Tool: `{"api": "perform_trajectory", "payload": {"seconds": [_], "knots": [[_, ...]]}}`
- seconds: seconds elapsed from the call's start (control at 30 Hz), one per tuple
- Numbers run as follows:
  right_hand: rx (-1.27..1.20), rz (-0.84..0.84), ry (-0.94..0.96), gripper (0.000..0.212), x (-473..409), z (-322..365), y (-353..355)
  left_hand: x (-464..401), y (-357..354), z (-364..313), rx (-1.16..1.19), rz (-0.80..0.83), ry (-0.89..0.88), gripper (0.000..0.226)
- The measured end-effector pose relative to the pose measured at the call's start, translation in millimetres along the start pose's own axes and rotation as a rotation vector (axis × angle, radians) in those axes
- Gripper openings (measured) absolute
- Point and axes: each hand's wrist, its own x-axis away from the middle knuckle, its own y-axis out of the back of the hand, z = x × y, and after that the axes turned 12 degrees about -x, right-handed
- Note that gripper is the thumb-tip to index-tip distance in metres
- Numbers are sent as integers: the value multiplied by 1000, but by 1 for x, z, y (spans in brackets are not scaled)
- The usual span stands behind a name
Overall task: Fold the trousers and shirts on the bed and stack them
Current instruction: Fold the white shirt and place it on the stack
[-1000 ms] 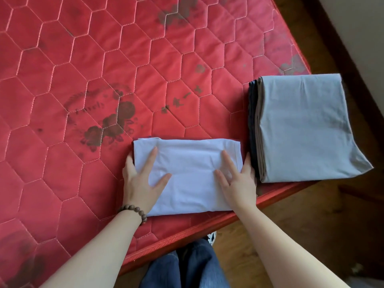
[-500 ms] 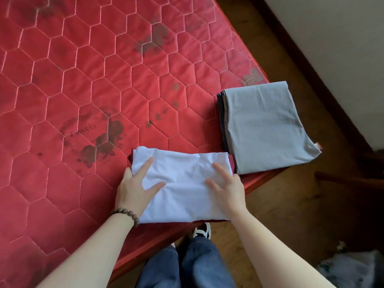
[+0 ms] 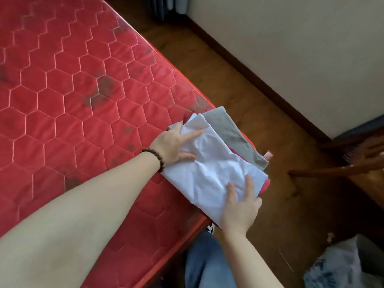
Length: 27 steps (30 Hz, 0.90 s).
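The folded white shirt [image 3: 218, 169] lies crumpled over the stack at the near right corner of the red mattress [image 3: 83, 100]. The stack's top grey garment [image 3: 226, 127] shows past the shirt's far edge, and a strip of red shows under its right side. My left hand [image 3: 170, 144] holds the shirt's left end, with fingers spread on top. My right hand [image 3: 239, 208] holds the near end with its fingers laid over the cloth and its thumb hidden.
The stack overhangs the bed corner above a brown wooden floor [image 3: 280, 121]. A wooden chair [image 3: 342, 169] stands to the right near the pale wall [image 3: 291, 48]. A pale bag [image 3: 340, 265] lies at the bottom right, and my jeans leg [image 3: 207, 265] is below the bed edge.
Both hands lifted the white shirt off the mattress and carried it right onto the grey stack; the shirt is now crumpled. The camera swung right.
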Motion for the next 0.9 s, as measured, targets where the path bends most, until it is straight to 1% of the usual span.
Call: {"api": "perform_trajectory", "payload": {"seconds": [0.13,0.2,0.23,0.3,0.33,0.37,0.4,0.5,0.57,0.7,0.83,0.9], "knots": [[-101,-107,-61,53,-27,-4,-28,-76,-4,-3,-79,-16,-183,77],[-84,-103,-79,56,-36,-9,-43,-104,-12,-2,-117,-2,-231,79],[-48,-71,-114,59,-39,-13,-50,-115,-20,0,-180,41,-231,81],[72,-10,-237,66,-41,-24,-59,-129,-39,6,-362,165,-180,81],[131,-4,-277,67,-42,-31,-62,-132,-47,11,-386,233,-138,80],[150,-5,-299,68,-45,-36,-64,-133,-53,16,-343,297,-102,81],[117,0,-311,69,-47,-38,-65,-135,-57,21,-264,350,-86,81],[-31,43,-320,70,-54,-42,-72,-140,-63,32,-91,433,-78,81],[-30,77,-305,69,-59,-44,-75,-141,-65,33,-86,445,-44,78],[-17,148,-274,68,-70,-47,-67,-128,-68,30,-63,414,18,74],[106,272,-124,68,-96,-43,-48,-101,-72,22,-21,391,163,76],[207,379,-6,68,-125,-34,-38,-80,-76,13,46,352,306,78]]}}
